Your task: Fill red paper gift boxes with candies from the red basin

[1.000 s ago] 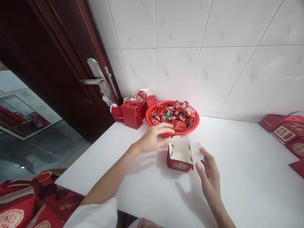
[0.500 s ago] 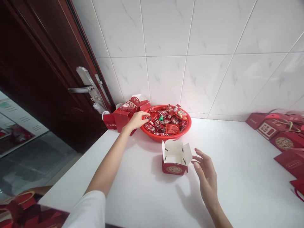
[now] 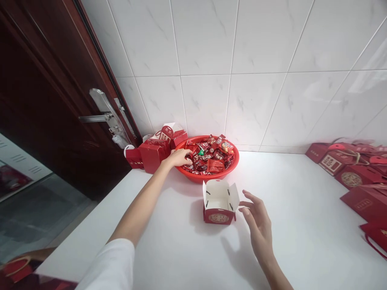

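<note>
My left hand (image 3: pixel 180 157) reaches over the near-left rim of a red plastic basin (image 3: pixel 198 178). Its thumb and fingers are curled around wrapped candies (image 3: pixel 215 165) at the left of the heap, and the fingertips are partly hidden among them. In front of the basin stands a small red gift box (image 3: pixel 219 218) with a white inside and raised flaps; its top is open and no candy shows inside. My right hand (image 3: pixel 258 218) is just right of the box, fingers spread and empty, close to the right flap.
Red gift boxes (image 3: pixel 151 158) are grouped left of the basin, by a dark door with a metal handle (image 3: pixel 96 118). More red boxes (image 3: pixel 350 177) pile up at the right of the white table (image 3: pixel 169 249). A tiled wall stands behind.
My left hand has moved slightly deeper into the basin, lower among the candies. My right hand stays open beside the box. The whole view has shifted a little.
</note>
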